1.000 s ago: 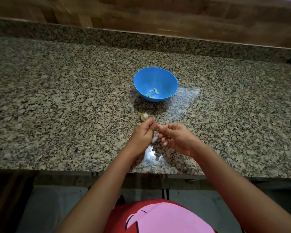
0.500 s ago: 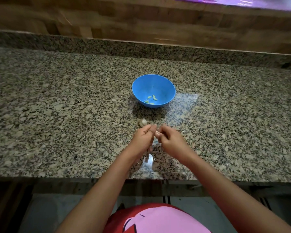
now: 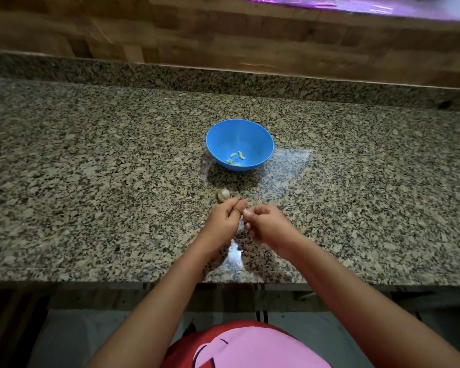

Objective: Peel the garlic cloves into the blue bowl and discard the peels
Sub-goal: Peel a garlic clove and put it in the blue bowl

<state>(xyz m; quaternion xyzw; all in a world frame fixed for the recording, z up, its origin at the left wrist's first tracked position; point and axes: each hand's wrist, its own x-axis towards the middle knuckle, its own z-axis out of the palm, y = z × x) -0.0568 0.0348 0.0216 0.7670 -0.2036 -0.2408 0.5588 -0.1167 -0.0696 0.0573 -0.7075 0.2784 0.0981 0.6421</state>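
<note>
A blue bowl (image 3: 239, 134) stands on the granite counter (image 3: 91, 181) and holds a few peeled garlic cloves (image 3: 237, 158). Just nearer than the bowl lies a garlic bulb (image 3: 223, 194). My left hand (image 3: 223, 221) and my right hand (image 3: 268, 224) meet close together right below the bulb, fingers curled, pinching a small garlic clove between them; the clove is almost wholly hidden by the fingertips. Pale peel scraps (image 3: 235, 252) lie on the counter beneath my hands.
A granite upstand (image 3: 223, 78) and a wooden wall (image 3: 223, 35) close off the back. The counter's front edge (image 3: 117, 277) runs just below my wrists. Bare granite stretches to the left and right of the bowl.
The view has tilted, so bowl and hands sit lower in the frame. My hands stay pressed together on the clove, fingers shifting slightly. The bulb and bowl have not moved.
</note>
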